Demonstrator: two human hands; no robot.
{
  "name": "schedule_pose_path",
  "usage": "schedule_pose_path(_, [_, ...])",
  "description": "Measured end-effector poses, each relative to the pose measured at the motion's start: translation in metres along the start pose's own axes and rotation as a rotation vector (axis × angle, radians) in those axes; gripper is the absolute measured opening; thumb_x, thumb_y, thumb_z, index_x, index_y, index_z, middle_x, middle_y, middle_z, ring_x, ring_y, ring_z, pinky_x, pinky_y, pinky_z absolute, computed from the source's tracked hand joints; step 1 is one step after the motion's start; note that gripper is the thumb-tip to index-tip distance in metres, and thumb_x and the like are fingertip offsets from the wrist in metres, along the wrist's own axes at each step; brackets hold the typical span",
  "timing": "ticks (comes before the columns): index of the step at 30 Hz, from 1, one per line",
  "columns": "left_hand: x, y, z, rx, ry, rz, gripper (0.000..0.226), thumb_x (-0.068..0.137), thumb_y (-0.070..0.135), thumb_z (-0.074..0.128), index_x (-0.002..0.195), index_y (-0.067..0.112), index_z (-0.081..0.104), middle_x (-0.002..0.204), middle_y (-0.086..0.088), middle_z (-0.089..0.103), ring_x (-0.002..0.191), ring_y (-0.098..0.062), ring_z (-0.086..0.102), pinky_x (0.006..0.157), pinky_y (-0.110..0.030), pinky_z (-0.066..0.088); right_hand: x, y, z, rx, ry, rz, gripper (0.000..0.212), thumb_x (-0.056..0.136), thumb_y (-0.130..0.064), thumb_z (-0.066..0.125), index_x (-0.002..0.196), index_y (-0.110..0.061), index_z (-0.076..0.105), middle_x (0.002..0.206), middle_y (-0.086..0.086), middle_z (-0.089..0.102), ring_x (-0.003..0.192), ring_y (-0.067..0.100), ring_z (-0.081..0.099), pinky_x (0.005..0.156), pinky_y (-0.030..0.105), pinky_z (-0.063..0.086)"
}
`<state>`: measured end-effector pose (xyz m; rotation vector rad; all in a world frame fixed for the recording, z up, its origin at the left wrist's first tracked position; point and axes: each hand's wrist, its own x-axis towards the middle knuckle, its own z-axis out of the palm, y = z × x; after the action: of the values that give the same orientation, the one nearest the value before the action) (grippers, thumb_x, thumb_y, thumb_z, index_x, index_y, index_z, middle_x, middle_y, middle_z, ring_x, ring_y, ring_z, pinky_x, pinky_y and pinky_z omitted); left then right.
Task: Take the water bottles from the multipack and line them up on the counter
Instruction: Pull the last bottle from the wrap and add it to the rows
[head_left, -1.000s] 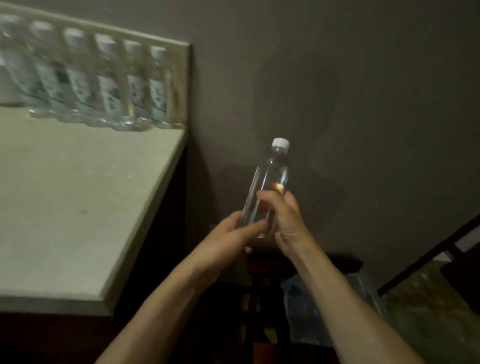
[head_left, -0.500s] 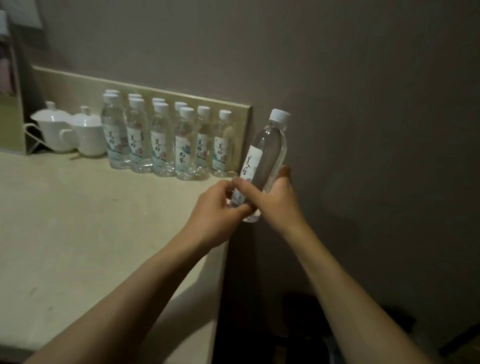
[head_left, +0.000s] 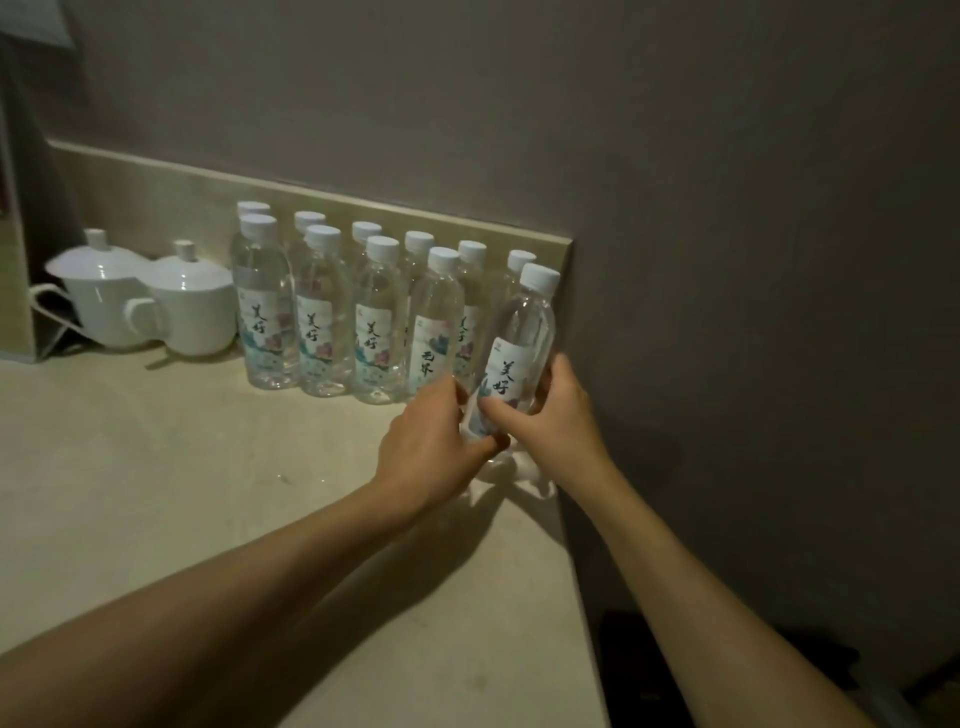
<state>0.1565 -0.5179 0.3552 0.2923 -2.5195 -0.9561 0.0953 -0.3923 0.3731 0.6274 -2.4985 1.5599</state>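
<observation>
Half a second ago I had the water bottle (head_left: 519, 353) out past the counter's right edge; now it's over the counter (head_left: 156, 493), at the right end of the front row of bottles (head_left: 374, 322), tilted, base just at the surface. My left hand (head_left: 431, 447) fingers curl round its lower part, and my right hand (head_left: 550, 415) grips the other side. Front row gets its fifth bottle once I stand it upright. Two lidded white cups (head_left: 156, 306) sit left of the rows. Multipack not in view.
</observation>
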Motion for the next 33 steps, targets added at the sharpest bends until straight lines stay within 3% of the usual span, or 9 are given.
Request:
schedule_pose_path(3, [0.013,-0.010,0.000,0.019,-0.032,0.017,0.043,0.080,0.053,0.070,0.107,0.022,0.061,0.099,0.004,0.065,0.083,-0.016,0.065,0.074,-0.041,0.057,0.007,0.007,0.006,0.011,-0.066,-0.013,0.059,0.071,-0.021,0.082,0.121,-0.021,0.049,0.107,-0.006,0.068,0.091,0.001,0.068,0.074,0.020,0.058])
schedule_pose_path(6, [0.021,-0.017,0.005,0.008,-0.030,0.035,0.035,0.083,0.045,0.071,0.104,0.018,0.064,0.095,0.001,0.069,0.081,-0.018,0.065,0.074,-0.041,0.058,0.014,0.013,0.013,-0.017,-0.089,-0.016,0.068,0.070,-0.022,0.083,0.126,-0.023,0.046,0.111,-0.007,0.066,0.096,0.005,0.067,0.079,0.023,0.057])
schedule_pose_path(11, [0.038,-0.024,0.000,0.286,-0.033,0.123,0.039,0.088,0.055,0.060,0.097,0.019,0.068,0.088,0.000,0.070,0.080,-0.019,0.066,0.072,-0.038,0.057,0.024,0.023,0.019,0.044,-0.098,0.008,0.055,0.078,-0.017,0.078,0.123,-0.022,0.047,0.100,-0.017,0.062,0.082,-0.008,0.065,0.061,0.008,0.050])
schedule_pose_path(14, [0.046,-0.020,-0.002,0.446,-0.058,0.183,0.039,0.092,0.053,0.054,0.094,0.017,0.069,0.082,0.000,0.067,0.078,-0.019,0.065,0.074,-0.036,0.056,0.031,0.030,0.021,0.031,-0.105,0.024,0.050,0.081,-0.023,0.076,0.122,-0.021,0.047,0.105,-0.012,0.064,0.087,-0.005,0.066,0.065,0.013,0.054])
schedule_pose_path(18, [0.052,-0.017,0.003,0.484,-0.072,0.190,0.035,0.097,0.047,0.051,0.093,0.016,0.066,0.079,0.000,0.062,0.074,-0.018,0.061,0.070,-0.031,0.053,0.038,0.036,0.031,-0.048,-0.056,0.029,0.057,0.075,-0.044,0.074,0.120,-0.022,0.047,0.121,0.002,0.060,0.105,0.016,0.064,0.083,0.040,0.059])
schedule_pose_path(20, [0.055,-0.017,0.005,0.493,-0.063,0.179,0.032,0.098,0.042,0.051,0.094,0.017,0.069,0.082,-0.002,0.068,0.075,-0.019,0.065,0.073,-0.033,0.056,0.040,0.035,0.036,-0.112,-0.027,0.020,0.058,0.076,-0.047,0.072,0.119,-0.019,0.046,0.122,0.002,0.056,0.108,0.021,0.061,0.086,0.045,0.057])
schedule_pose_path(28, [0.062,-0.008,0.007,0.627,-0.094,0.215,0.019,0.095,0.031,0.059,0.106,0.020,0.070,0.102,-0.006,0.070,0.094,-0.026,0.069,0.080,-0.038,0.056,0.050,0.028,0.042,-0.244,0.030,0.013,0.051,0.085,-0.037,0.069,0.118,-0.003,0.048,0.122,0.014,0.050,0.112,0.031,0.056,0.090,0.048,0.052])
schedule_pose_path(33, [0.067,-0.010,0.011,0.633,-0.094,0.212,0.019,0.095,0.028,0.058,0.107,0.018,0.070,0.102,-0.006,0.071,0.093,-0.026,0.069,0.079,-0.038,0.056,0.054,0.026,0.043,-0.307,0.010,0.019,0.044,0.089,-0.036,0.065,0.111,-0.001,0.050,0.118,0.015,0.049,0.109,0.032,0.055,0.086,0.038,0.049])
